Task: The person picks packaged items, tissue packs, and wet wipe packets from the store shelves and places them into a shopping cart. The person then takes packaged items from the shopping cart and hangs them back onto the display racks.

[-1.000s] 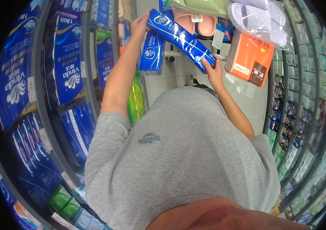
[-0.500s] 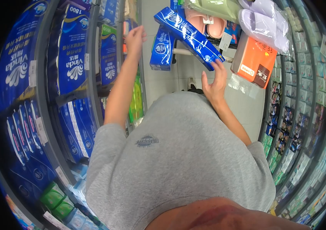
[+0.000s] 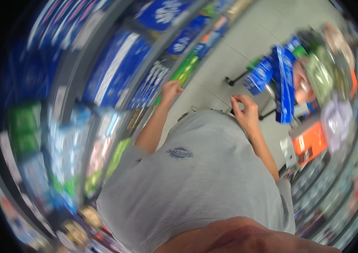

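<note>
My left fingers [image 3: 175, 86] are hovering curled near green packs [image 3: 185, 69], grip too blurred to tell; my right fingers [image 3: 244, 98] are showing a narrow, empty gap. The long blue pack [image 3: 285, 84] is lying apart, to their right. I'm seemingly pausing hands-free; gripping it would call for wider fingers.

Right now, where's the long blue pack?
Head view, upper right: the long blue pack lies between the shorter blue pack and the pink slippers, to the right of the person's right hand, which isn't touching it.
</note>
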`<move>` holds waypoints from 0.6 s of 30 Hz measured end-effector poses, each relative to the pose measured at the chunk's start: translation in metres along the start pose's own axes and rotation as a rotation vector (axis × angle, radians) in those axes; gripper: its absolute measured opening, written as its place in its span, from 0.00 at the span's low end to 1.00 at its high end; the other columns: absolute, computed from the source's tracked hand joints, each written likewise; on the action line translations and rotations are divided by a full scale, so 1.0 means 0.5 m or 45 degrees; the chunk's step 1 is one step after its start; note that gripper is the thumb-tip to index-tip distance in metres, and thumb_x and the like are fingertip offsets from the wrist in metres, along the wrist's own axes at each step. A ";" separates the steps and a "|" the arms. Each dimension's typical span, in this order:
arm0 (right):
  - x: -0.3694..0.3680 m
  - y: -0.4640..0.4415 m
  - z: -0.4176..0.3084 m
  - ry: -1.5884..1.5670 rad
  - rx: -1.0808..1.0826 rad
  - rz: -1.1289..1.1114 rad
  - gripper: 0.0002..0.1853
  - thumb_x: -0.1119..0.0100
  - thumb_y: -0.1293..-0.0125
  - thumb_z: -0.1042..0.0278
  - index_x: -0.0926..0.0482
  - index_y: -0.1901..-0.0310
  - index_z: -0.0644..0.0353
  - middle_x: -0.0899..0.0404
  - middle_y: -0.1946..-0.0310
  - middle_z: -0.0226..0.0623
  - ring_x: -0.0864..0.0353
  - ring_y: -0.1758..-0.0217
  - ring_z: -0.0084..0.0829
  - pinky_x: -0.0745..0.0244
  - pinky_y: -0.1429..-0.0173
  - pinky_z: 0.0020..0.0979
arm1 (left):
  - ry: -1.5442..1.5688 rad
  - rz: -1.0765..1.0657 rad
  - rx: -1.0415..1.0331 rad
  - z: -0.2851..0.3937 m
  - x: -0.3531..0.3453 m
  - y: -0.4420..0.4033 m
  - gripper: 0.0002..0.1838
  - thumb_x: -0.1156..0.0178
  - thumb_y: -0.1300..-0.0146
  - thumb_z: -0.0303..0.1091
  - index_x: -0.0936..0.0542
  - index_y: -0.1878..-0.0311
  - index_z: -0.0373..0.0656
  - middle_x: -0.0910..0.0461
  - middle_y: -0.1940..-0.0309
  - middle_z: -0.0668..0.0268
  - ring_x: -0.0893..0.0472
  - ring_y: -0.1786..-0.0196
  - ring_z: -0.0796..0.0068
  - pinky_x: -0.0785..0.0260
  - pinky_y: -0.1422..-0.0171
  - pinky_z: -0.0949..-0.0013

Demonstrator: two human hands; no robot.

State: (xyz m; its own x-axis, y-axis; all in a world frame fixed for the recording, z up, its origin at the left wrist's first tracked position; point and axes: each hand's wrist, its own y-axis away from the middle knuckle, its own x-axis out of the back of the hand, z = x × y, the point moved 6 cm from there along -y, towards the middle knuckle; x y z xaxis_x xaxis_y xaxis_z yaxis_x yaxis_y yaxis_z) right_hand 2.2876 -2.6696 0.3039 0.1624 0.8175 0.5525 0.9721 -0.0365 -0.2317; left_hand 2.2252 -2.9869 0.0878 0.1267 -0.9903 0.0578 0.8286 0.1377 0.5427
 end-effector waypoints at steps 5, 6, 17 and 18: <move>-0.135 -0.077 -0.097 -0.047 0.148 -0.410 0.08 0.36 0.40 0.68 0.17 0.63 0.63 0.16 0.68 0.40 0.18 0.70 0.35 0.26 0.71 0.31 | 0.021 0.345 -0.369 0.129 0.108 0.094 0.11 0.38 0.36 0.34 0.19 0.58 0.36 0.19 0.75 0.65 0.22 0.77 0.80 0.30 0.68 0.76; -0.163 -0.092 -0.121 -0.053 0.211 -0.478 0.08 0.36 0.40 0.68 0.17 0.62 0.63 0.16 0.67 0.39 0.18 0.70 0.35 0.26 0.71 0.32 | -0.043 0.438 -0.462 0.159 0.126 0.116 0.10 0.39 0.36 0.33 0.18 0.57 0.36 0.19 0.76 0.66 0.23 0.78 0.81 0.30 0.68 0.76; -0.489 -0.285 -0.244 -0.147 0.367 -0.702 0.29 0.32 0.42 0.61 0.27 0.41 0.67 0.22 0.46 0.46 0.23 0.41 0.37 0.27 0.46 0.33 | -0.266 1.502 -1.090 0.231 0.384 0.393 0.23 0.38 0.42 0.25 0.27 0.42 0.34 0.27 0.41 0.49 0.28 0.38 0.54 0.38 0.32 0.60; -0.522 -0.306 -0.243 -0.144 0.380 -0.717 0.29 0.32 0.42 0.61 0.27 0.41 0.67 0.22 0.46 0.46 0.23 0.41 0.37 0.27 0.46 0.33 | -0.214 1.518 -1.041 0.219 0.399 0.401 0.25 0.38 0.41 0.25 0.29 0.40 0.33 0.29 0.38 0.47 0.30 0.35 0.53 0.40 0.30 0.61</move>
State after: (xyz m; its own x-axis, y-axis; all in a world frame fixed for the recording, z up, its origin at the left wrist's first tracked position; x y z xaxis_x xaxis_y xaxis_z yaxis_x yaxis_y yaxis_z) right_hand 2.1172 -2.9475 0.2925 -0.3937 0.7210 0.5702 0.8117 0.5638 -0.1524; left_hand 2.3569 -3.1590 0.3001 0.9313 -0.2646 0.2505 0.3594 0.7798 -0.5126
